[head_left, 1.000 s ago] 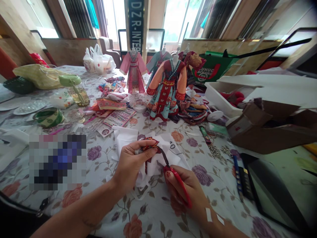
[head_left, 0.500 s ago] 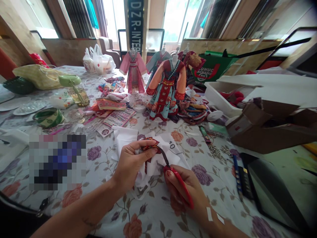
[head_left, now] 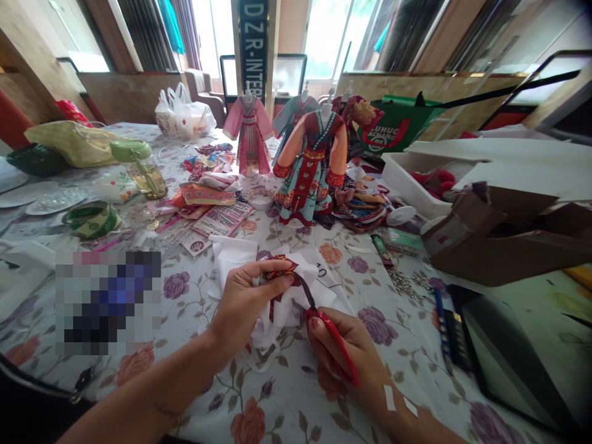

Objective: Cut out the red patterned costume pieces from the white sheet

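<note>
We have the left hand (head_left: 243,302) pinching a red embroidered trim (head_left: 280,267) against white fabric (head_left: 296,311), near the middle of the surface (head_left: 287,394). Right hand (head_left: 335,348) closed on red-handled scissors (head_left: 340,339), blades at the trim. Little change from earlier frames: fabric's printed 10 now mostly hidden.

The scissors (head_left: 331,343) have glossy red plastic handles and bare metal blades; the white cloth (head_left: 234,260) looks soft, matt and lightly creased; the printed tablecloth (head_left: 287,394) is smooth with a faint sheen; the cardboard box (head_left: 499,259) is rough, matt brown; the plastic bags (head_left: 178,112) are thin and shiny; the tray (head_left: 398,176) is smooth white plastic.
</note>
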Demonstrator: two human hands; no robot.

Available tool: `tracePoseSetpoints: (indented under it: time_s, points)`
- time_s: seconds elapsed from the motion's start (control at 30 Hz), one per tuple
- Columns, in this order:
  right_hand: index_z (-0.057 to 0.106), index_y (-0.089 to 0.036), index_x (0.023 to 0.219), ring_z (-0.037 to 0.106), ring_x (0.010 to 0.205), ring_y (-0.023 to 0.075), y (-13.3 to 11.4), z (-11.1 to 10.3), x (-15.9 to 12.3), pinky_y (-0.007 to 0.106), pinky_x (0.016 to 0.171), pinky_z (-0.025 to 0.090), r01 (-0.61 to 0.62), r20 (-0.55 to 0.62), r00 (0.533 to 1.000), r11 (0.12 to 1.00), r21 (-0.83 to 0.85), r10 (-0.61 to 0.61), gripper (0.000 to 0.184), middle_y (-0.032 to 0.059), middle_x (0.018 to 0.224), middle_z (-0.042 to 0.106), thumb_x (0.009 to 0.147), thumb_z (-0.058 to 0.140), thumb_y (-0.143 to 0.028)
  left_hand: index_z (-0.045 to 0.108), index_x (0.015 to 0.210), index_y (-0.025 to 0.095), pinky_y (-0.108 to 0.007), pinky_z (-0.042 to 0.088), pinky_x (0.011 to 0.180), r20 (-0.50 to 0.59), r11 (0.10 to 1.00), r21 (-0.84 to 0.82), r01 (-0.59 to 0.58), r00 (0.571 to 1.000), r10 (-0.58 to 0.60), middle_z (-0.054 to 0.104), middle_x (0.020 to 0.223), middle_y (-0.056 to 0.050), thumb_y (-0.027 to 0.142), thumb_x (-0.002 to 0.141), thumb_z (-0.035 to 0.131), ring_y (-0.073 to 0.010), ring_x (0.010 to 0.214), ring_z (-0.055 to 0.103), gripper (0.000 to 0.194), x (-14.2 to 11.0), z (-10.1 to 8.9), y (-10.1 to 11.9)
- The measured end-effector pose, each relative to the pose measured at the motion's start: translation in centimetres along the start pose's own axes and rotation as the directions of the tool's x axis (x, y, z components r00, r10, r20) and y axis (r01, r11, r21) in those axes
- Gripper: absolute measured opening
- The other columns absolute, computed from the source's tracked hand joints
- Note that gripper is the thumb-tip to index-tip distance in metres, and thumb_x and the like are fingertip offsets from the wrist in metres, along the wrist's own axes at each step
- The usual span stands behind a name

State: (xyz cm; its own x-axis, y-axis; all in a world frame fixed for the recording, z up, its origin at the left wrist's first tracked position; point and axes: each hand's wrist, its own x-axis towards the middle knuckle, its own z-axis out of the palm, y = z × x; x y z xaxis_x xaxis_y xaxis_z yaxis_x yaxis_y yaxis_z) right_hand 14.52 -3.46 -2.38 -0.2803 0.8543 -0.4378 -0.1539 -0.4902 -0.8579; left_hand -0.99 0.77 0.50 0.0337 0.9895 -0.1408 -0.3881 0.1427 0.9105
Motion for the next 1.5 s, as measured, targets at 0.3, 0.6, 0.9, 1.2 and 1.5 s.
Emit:
tracePoseSetpoints:
  time_s: [0.3,0.6,0.9,1.2,1.5]
  points:
    - [0.042,-0.021,0.061,0.027,0.023,0.0037,-0.33,0.07,-0.09,0.017,0.024,0.03,-0.003,0.002,1.0,1.0,-0.006,0.003,0.051,-0.0115,0.034,0.034,0.069,0.066,-0.064,0.078,0.08,0.023,-0.012,0.048,0.06,0.011,1.0,0.009,-0.009,1.0,0.009,0.073,0.078,0.002,0.017,0.065,0.079,-0.0052,0.065,0.061,0.016,0.27,-0.14,-0.12]
    - [0.042,-0.021,0.06,0.029,0.022,0.0044,-0.17,-0.14,0.13,0.018,0.024,0.033,-0.003,0.018,1.0,1.0,0.016,0.002,0.051,-0.0113,0.033,0.035,0.068,0.068,-0.064,0.078,0.083,0.023,-0.014,0.05,0.067,0.038,0.997,0.07,-0.026,0.999,0.023,0.074,0.088,0.001,0.019,0.066,0.079,-0.0079,0.074,0.064,0.018,0.4,-0.36,-0.1]
    - [0.042,-0.021,0.06,0.029,0.021,0.0051,-0.21,-0.04,0.08,0.018,0.024,0.033,-0.014,0.006,1.0,1.0,-0.002,0.014,0.052,-0.0115,0.032,0.034,0.066,0.068,-0.065,0.078,0.083,0.022,-0.014,0.049,0.063,0.042,0.999,0.047,-0.004,0.999,0.002,0.073,0.086,0.001,0.018,0.065,0.08,-0.0077,0.07,0.063,0.018,0.5,-0.45,-0.11]
    - [0.042,-0.021,0.06,0.03,0.021,0.005,-0.19,-0.12,0.19,0.018,0.024,0.033,-0.017,0.0,1.0,1.0,-0.002,0.017,0.052,-0.0116,0.032,0.035,0.066,0.067,-0.066,0.078,0.082,0.023,-0.015,0.049,0.066,0.042,0.998,0.064,-0.021,0.999,0.019,0.073,0.087,0.001,0.017,0.065,0.079,-0.0083,0.072,0.063,0.018,0.55,-0.51,-0.14]
    - [0.043,-0.021,0.061,0.03,0.022,0.0048,-0.32,-0.02,0.02,0.018,0.024,0.033,-0.005,-0.004,1.0,1.0,0.0,0.005,0.051,-0.0113,0.032,0.036,0.067,0.068,-0.064,0.078,0.08,0.022,-0.015,0.049,0.066,0.026,0.996,0.075,-0.04,0.999,0.038,0.074,0.085,0.001,0.017,0.064,0.079,-0.0084,0.072,0.063,0.017,0.38,-0.37,0.1]
